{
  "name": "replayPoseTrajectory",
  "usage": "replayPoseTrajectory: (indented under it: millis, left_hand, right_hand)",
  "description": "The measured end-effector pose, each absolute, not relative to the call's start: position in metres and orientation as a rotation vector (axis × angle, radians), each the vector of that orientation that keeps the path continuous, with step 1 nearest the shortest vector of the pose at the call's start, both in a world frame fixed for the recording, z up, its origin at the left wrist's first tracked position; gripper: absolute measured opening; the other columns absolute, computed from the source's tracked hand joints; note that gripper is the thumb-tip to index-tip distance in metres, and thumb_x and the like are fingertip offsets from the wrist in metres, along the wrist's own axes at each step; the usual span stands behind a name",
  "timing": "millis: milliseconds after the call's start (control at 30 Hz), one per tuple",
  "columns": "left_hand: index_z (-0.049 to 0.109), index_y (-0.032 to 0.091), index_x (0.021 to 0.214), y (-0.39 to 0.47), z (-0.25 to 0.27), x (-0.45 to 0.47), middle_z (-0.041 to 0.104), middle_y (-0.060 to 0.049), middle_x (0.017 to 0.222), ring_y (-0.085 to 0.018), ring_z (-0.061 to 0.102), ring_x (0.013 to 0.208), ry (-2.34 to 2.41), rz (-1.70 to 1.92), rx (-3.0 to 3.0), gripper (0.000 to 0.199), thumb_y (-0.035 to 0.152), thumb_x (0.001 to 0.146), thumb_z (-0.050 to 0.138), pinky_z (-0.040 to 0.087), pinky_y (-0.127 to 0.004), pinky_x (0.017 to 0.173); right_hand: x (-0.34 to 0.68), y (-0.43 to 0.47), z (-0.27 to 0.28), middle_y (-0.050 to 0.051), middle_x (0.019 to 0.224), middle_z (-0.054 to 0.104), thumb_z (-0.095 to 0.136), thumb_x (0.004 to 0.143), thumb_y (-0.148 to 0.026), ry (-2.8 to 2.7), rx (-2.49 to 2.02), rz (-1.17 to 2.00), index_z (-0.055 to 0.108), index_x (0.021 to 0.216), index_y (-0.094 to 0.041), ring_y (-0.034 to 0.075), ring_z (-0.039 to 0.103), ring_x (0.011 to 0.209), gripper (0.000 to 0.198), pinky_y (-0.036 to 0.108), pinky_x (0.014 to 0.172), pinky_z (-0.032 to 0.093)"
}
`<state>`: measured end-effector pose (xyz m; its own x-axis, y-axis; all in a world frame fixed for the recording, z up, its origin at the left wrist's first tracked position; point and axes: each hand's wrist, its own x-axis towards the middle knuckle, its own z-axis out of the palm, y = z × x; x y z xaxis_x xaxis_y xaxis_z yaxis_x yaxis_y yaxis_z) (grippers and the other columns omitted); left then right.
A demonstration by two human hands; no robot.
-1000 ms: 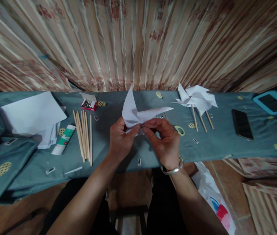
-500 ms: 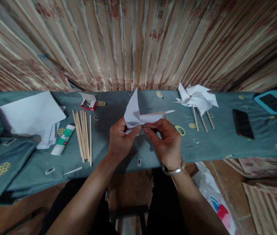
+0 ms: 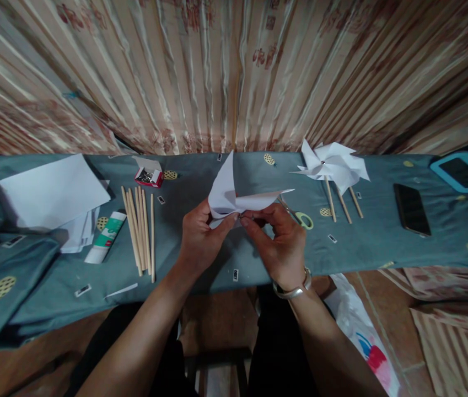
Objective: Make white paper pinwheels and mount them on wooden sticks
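Note:
A partly folded white paper pinwheel (image 3: 223,190) is held above the table between both hands, one blade pointing up and another to the right. My left hand (image 3: 203,234) is closed on its left side, thumb at the middle. My right hand (image 3: 281,242), with a silver bangle on the wrist, pinches at the pinwheel's lower middle. Something small and dark shows between the thumbs, too small to name. Behind my right hand lie scissors (image 3: 305,221) with a green handle, their blades partly covered.
Wooden sticks (image 3: 145,231), a glue tube (image 3: 107,237), a red box of metal pins or clips (image 3: 150,175) and paper sheets (image 3: 54,190) lie left. Rightward are finished pinwheels (image 3: 335,162) on sticks, a phone (image 3: 411,209) and a blue-framed tablet (image 3: 463,172). A curtain (image 3: 217,77) hangs behind.
Both hands and the pinwheel have shifted very slightly, with the fingers still at its middle. More of the scissors shows beside my right hand.

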<state>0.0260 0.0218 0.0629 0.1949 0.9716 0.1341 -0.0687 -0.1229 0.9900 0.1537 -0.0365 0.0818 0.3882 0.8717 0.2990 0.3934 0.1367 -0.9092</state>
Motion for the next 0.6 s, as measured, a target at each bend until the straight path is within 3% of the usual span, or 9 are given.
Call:
replayPoseTrajectory:
  millis: [467,600]
  left_hand:
    - [0.075,0.017,0.1,0.0223,0.0641,0.0217,0.077,-0.005,0.092,-0.02,0.07,0.08,0.962,1.16,1.451,0.029,0.027,0.073,0.073,0.055,-0.03,0.076]
    - [0.075,0.016,0.098,0.0212,0.0645,0.0217,0.077,-0.005,0.087,-0.019,0.069,0.076,0.978,1.16,1.421,0.028,0.026,0.073,0.073,0.054,-0.029,0.073]
  right_hand:
    - [0.1522,-0.0363,0.0774,-0.001,0.078,0.074,0.071,0.08,-0.022,-1.14,-1.459,0.619,0.067,0.086,-0.022,0.014,0.066,0.069,0.007,0.029,0.068,0.054]
    - [0.1507,-0.0361,0.0763,-0.002,0.077,0.074,0.07,0.079,-0.021,-1.133,-1.459,0.631,0.066,0.084,-0.022,0.013,0.066,0.069,0.007,0.028,0.068,0.054]
